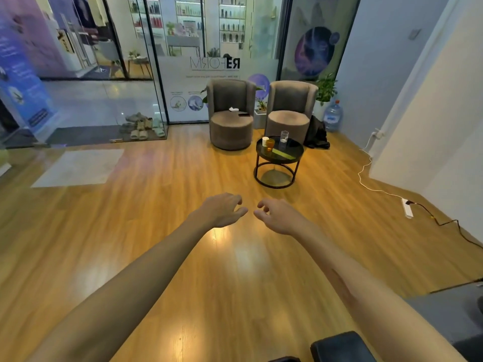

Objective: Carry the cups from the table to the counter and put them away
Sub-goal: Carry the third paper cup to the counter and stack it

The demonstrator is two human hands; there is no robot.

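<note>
While outstretched, hands [222, 209] [278, 215] loosely curled, empty.

Head-height view, forward and down.

- The left hand [222, 210] is hanging in mid-frame, fingers loosely curled and holding nothing.
- The right hand [277, 216] is hovering just beside it, fingers likewise relaxed.
- Both bare forearms are stretching in from the lower corners.

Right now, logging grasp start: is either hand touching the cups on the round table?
Apart. The head view shows left hand and right hand empty over bare floor, well short of the round table holding the orange cup and clear glass.
</note>
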